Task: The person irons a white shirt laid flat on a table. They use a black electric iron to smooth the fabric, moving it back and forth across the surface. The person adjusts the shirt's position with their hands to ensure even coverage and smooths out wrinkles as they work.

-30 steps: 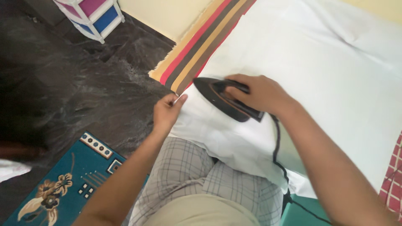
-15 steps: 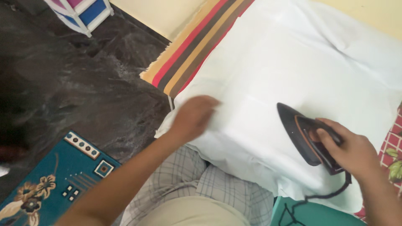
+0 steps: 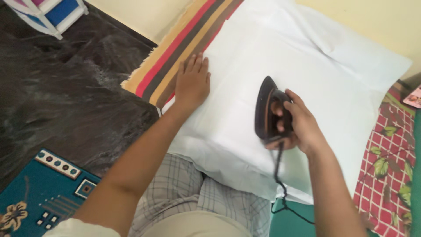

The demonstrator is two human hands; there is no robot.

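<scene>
Dark floor (image 3: 66, 101), striped mat (image 3: 175, 48), teal rug (image 3: 39, 193), white cloth (image 3: 272, 87) on mat

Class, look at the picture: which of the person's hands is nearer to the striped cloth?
Left. The left hand lies flat on the white cloth, right beside the striped cloth. The right hand grips the black iron farther over, well apart from the stripes.

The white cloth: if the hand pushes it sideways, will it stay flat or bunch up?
The white cloth looks thin and floppy, with soft creases, so it would probably bunch. The left hand lying flat on it likely holds it in place.
</scene>
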